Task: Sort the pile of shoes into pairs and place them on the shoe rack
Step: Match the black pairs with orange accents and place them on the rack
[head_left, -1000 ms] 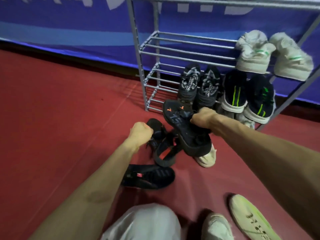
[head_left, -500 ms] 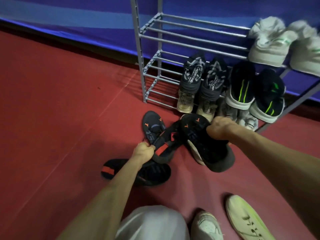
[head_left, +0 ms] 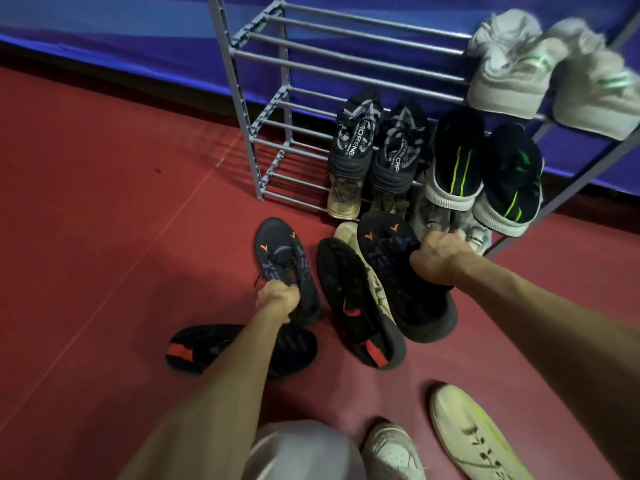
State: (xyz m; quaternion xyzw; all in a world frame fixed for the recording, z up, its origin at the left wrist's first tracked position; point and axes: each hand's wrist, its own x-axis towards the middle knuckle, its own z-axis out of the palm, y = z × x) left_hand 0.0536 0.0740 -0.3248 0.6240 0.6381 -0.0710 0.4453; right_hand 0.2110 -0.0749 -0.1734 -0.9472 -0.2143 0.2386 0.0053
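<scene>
Head view: my left hand (head_left: 277, 299) is clamped on a black orange-marked shoe (head_left: 282, 258) on the red floor (head_left: 104, 220); my right hand (head_left: 438, 259) grips its mate (head_left: 394, 258), lifted just before the shoe rack (head_left: 346, 60). Red-tabbed black shoes (head_left: 356, 306) lie between and below.

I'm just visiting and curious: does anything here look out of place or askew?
Yes. One black shoe with red patches lies sole-up on the red floor, leaning on a cream shoe, while its apparent mate lies apart near the left arm.
</scene>
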